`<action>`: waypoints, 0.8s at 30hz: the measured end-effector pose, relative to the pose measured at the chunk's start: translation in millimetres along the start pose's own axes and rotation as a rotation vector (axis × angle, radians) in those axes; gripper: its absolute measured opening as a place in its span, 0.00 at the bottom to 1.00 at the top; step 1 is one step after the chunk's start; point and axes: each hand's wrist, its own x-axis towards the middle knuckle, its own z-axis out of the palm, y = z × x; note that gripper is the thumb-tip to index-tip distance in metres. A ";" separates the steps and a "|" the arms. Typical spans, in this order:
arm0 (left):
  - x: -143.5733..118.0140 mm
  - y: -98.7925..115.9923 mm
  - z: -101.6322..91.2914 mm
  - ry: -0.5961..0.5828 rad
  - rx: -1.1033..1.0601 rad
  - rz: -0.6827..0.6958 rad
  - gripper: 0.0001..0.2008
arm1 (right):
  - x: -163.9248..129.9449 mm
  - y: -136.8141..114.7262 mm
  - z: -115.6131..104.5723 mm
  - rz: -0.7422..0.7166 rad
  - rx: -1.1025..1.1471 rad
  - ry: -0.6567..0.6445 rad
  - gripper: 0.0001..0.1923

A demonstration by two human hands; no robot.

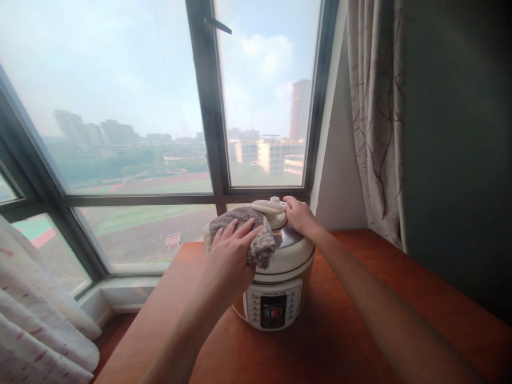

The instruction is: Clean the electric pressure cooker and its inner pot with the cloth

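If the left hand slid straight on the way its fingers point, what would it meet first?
Probably the cream lid handle on the white electric pressure cooker: the left hand lies on a grey cloth, fingers aimed up-right at it. Depth is unclear.

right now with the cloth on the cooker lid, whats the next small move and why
Probably sweep the left hand with the grey cloth across the lid toward its uncovered right side. The cloth lies pressed flat on the lid's left part, while the right hand rests by the lid handle and appears to steady the cooker on the wooden table.
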 end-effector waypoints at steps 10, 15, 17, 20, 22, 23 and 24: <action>-9.0 -24.7 -0.2 0.007 -0.164 0.047 0.39 | 0.4 1.7 0.1 -0.004 0.018 -0.004 0.22; 19.0 -49.2 2.3 0.094 -0.329 0.081 0.28 | 1.1 2.6 0.6 0.002 0.026 -0.004 0.21; 29.0 -61.5 3.7 0.105 -0.401 0.028 0.24 | 1.2 2.8 0.6 0.003 0.027 -0.002 0.21; 44.1 -82.1 6.3 0.093 -0.424 -0.096 0.22 | 0.7 2.3 0.1 0.001 0.026 -0.007 0.21; 57.0 -95.8 8.6 0.057 -0.422 -0.178 0.21 | 0.1 1.4 -0.5 -0.001 0.024 -0.012 0.20; 64.8 -102.0 10.2 0.035 -0.429 -0.218 0.22 | -0.2 0.8 -0.8 -0.002 0.024 -0.014 0.20; 73.6 -107.6 12.0 0.011 -0.441 -0.258 0.23 | -0.6 0.1 -1.1 -0.003 0.024 -0.015 0.20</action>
